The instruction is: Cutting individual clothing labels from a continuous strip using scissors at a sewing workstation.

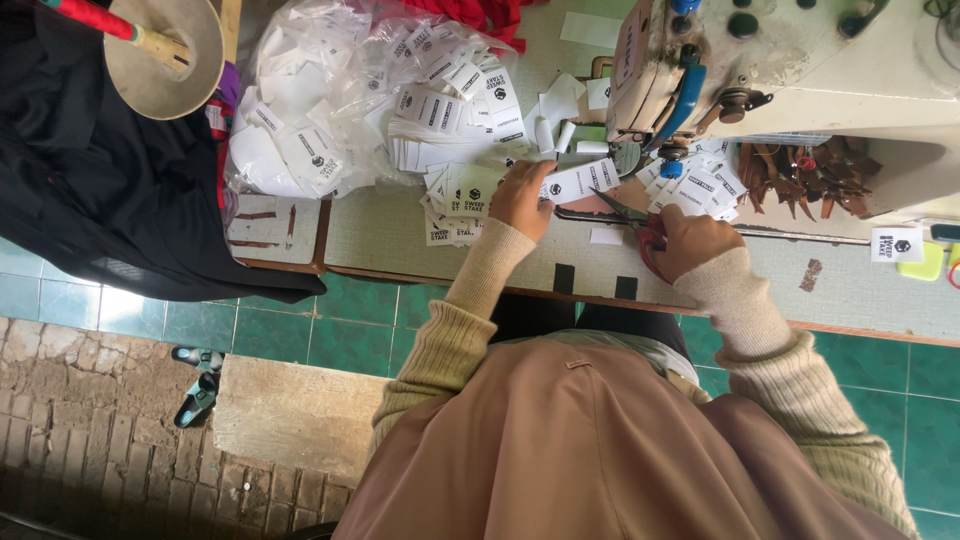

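Now my left hand pinches a label strip; my right hand grips scissors, which may nick my fingers just beside.

Left hand: palm down, fingers curled in a pinch, forearm reaching forward.
Right hand: closed in a fist-like grip, wrist bent inward, sleeve at wrist.

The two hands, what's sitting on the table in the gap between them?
In the head view, a strip of white labels runs from the left hand toward the right hand, with the scissors blades pointing into the gap beneath it.
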